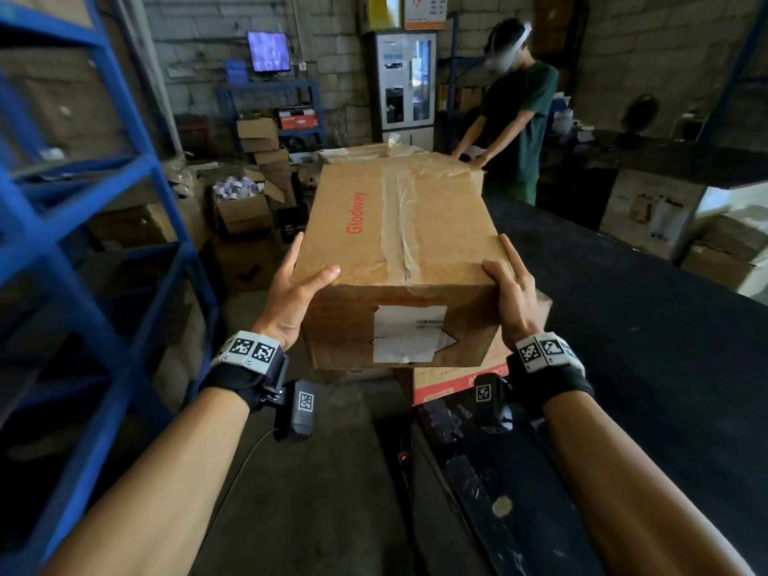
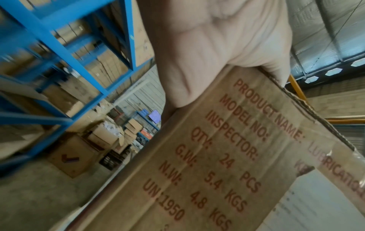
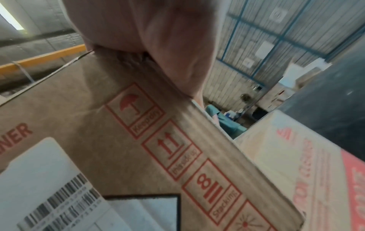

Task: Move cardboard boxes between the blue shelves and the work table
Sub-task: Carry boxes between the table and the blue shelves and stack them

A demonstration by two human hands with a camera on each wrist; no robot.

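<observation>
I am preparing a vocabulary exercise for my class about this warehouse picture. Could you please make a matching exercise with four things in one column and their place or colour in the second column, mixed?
Column one:
1. cardboard box
2. shelves
3. monitor
4. red and white box

Column two:
A. blue metal frame, on the left side
B. under the carried box, at the table's near corner
C. held between the left hand and the right hand
D. glowing at the back wall

Pairs: 1-C, 2-A, 3-D, 4-B
</observation>
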